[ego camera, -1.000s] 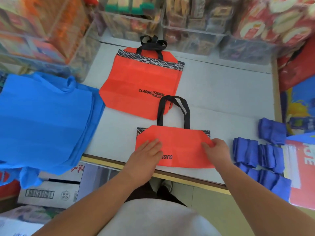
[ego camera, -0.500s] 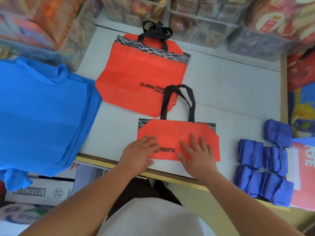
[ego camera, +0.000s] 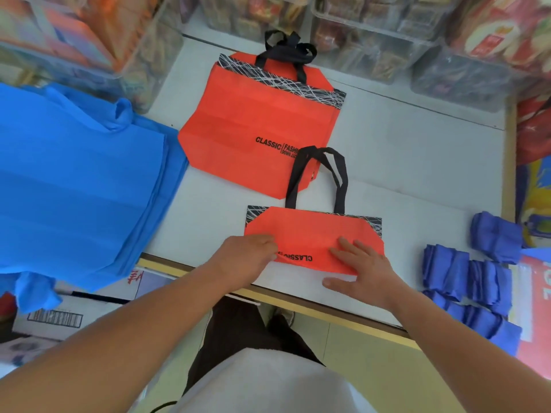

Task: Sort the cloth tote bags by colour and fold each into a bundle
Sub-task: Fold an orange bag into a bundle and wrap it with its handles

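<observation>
An orange tote bag with black handles lies folded in half near the white table's front edge. My left hand has its fingers curled at the bag's lower left edge and pinches the fold. My right hand lies flat with spread fingers and presses on the bag's lower right part. Farther back, a second orange tote bag lies unfolded and flat. A stack of light blue tote bags covers the left side and hangs over the edge. Several folded dark blue bundles sit at the right.
Clear plastic containers of packaged goods line the back and the far left of the table. Red and yellow packaging borders the right edge. A cardboard box stands on the floor below the blue stack.
My right hand moved from the bag's right end to lie flat on its lower right part. My left hand's fingers went from flat to curled at the lower left edge.
</observation>
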